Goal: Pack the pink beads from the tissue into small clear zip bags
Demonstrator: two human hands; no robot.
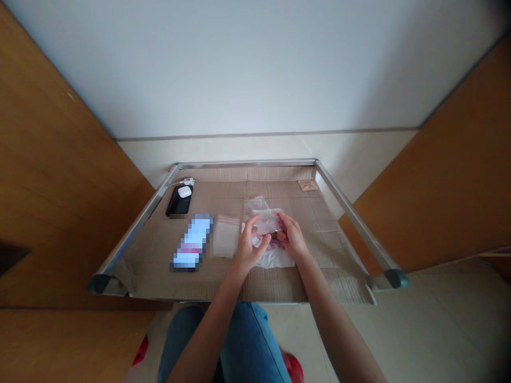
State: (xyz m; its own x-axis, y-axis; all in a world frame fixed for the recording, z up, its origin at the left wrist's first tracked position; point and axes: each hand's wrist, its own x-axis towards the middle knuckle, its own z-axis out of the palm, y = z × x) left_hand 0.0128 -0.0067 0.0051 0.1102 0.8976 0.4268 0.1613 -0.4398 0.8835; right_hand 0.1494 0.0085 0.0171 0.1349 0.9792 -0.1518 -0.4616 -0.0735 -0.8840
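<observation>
Between my two hands is a small clear plastic bag, gripped at its left side by my left hand and at its right by my right hand. Under my hands lies a larger, crumpled plastic bag with small reddish-pink pieces on it, too small to name. Just beyond, another little clear bag rests on the cardboard and seems to have pinkish bits in it. To the left of my left hand is a stack of flat clear zip bags with red-lined tops.
Brown cardboard covers the metal-framed table, whose rails rise at the sides and back. A phone with a lit, blurred screen lies left. Behind it are a black phone, a white earbud case and a white charger. A brown packet lies back right.
</observation>
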